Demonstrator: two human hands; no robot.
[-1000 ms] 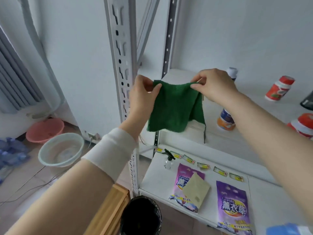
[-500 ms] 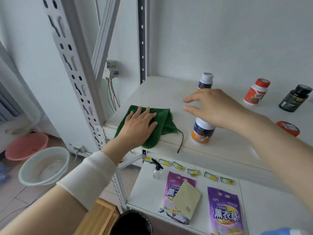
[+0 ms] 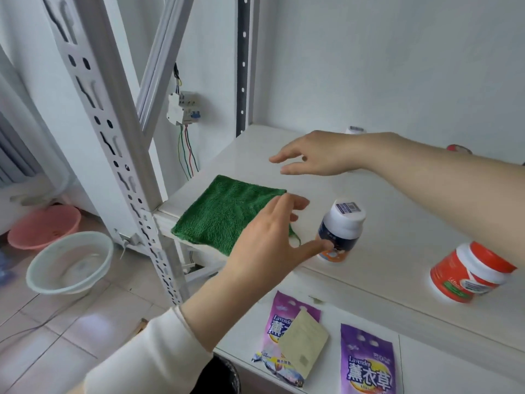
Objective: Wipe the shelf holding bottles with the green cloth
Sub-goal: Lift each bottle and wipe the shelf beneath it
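A white metal shelving frame (image 3: 113, 155) with slotted uprights fills the left and middle of the view and stands against a white wall. Its upper shelf (image 3: 397, 200), a pale flat board, runs from the middle out to the right edge. A lower shelf (image 3: 443, 345) sits below it, nearer the viewer. Two arms reach in over the upper shelf. The left hand (image 3: 264, 245) comes from the near left out of a white sleeve. It is relaxed, with fingers spread, and hovers at the right near corner of the green cloth (image 3: 224, 214). Its thumb points right toward a bottle, and it cannot be told whether its fingertips touch the cloth. The right hand (image 3: 321, 156), on a bare arm entering from the right, is held above the far part of the shelf. Its fingers are loosely extended to the left and grasp nothing. The green cloth lies spread flat at the left near corner of the upper shelf, just beside the upright. On the floor to the left are a pale basin (image 3: 71, 263) and, farther off, a pink basin (image 3: 42, 226). Two purple pouches (image 3: 366, 365) lie on the lower shelf, and a tan packet (image 3: 305, 345) rests on the left one. An orange jar (image 3: 468, 273) with a red lid sits at the right near edge of the upper shelf. A white-capped bottle (image 3: 341, 231) stands upright just right of the cloth. A small breaker box (image 3: 183, 108) with coloured wires hangs on the far wall.
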